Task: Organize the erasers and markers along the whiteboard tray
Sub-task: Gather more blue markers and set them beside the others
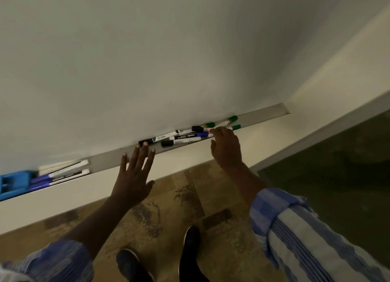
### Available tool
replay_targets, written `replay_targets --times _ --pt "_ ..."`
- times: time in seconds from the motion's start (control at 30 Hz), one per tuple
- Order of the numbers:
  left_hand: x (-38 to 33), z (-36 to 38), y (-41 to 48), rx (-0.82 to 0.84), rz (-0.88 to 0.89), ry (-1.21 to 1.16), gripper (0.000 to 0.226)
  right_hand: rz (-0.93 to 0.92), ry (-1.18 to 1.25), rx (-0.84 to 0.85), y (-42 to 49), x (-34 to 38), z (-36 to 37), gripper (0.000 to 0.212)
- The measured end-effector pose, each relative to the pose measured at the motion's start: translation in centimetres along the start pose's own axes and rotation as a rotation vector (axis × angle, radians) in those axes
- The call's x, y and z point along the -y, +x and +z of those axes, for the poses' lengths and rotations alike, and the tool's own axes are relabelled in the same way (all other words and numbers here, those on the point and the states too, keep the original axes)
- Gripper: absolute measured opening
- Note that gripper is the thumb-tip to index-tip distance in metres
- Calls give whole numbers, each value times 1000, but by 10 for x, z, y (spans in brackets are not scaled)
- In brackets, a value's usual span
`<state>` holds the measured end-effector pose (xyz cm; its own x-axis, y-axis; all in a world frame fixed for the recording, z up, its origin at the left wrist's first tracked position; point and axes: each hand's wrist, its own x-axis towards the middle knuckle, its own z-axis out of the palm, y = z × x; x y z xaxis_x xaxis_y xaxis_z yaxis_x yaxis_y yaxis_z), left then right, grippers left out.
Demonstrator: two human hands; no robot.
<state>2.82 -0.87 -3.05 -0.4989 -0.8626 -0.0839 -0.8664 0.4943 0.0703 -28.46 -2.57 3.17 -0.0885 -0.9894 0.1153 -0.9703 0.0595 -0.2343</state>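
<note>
A grey whiteboard tray (109,158) runs from lower left to upper right. A heap of black, blue and green capped markers (185,137) lies in its middle. My left hand (135,174) is spread flat with its fingertips at the tray's front lip, just left of the heap, holding nothing. My right hand (225,146) reaches into the right side of the heap, fingertips touching a marker near the green-capped ones (233,119); whether it grips one I cannot tell. At the far left sit a blue eraser (13,183) and a few blue-capped markers (61,174) side by side.
The whiteboard (168,60) fills the upper view. A cream wall strip (84,195) lies below the tray. My two dark shoes (160,258) stand on patterned brown flooring. A dark green surface (337,176) is at the right.
</note>
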Motion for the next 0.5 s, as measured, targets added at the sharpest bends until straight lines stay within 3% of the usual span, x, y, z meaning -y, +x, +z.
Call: replay_targets --times 0.5 --pt "-20 -2 10 -29 -58 8 109 -235 -100 18 29 -50 12 29"
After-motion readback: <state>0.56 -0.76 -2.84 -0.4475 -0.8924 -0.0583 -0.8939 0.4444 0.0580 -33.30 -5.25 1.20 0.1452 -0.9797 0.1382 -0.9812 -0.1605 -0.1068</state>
